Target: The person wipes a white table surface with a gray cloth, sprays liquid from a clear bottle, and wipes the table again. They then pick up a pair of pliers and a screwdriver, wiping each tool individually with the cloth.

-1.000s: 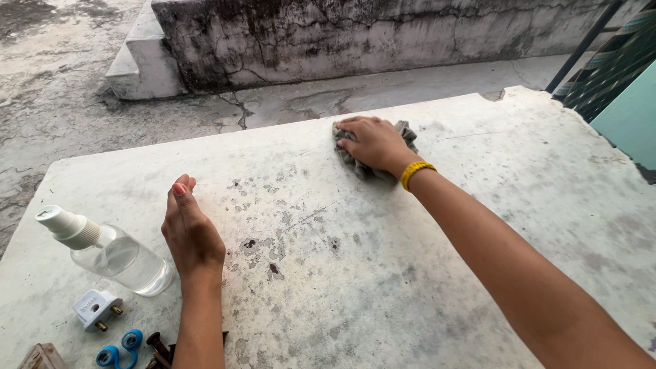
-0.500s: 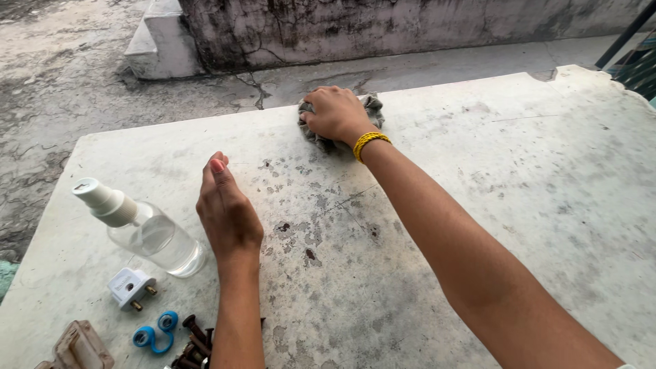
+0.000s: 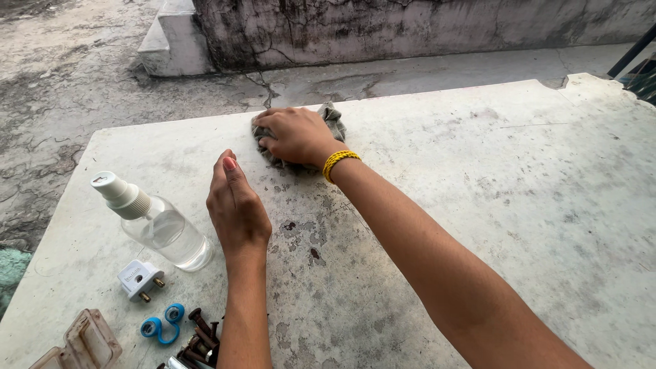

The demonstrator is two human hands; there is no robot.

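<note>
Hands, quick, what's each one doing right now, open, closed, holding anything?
Left hand: open and empty, set edge-down on the pale stone table.
Right hand: fingers closed down on a crumpled grey cloth, pressing it to the table.

head view, looking steeply down, close over table [image 3: 519, 205], facing wall [image 3: 424, 27]

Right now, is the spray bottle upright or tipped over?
Tipped: the spray bottle lies on its side on the table, white nozzle pointing up-left.
</note>
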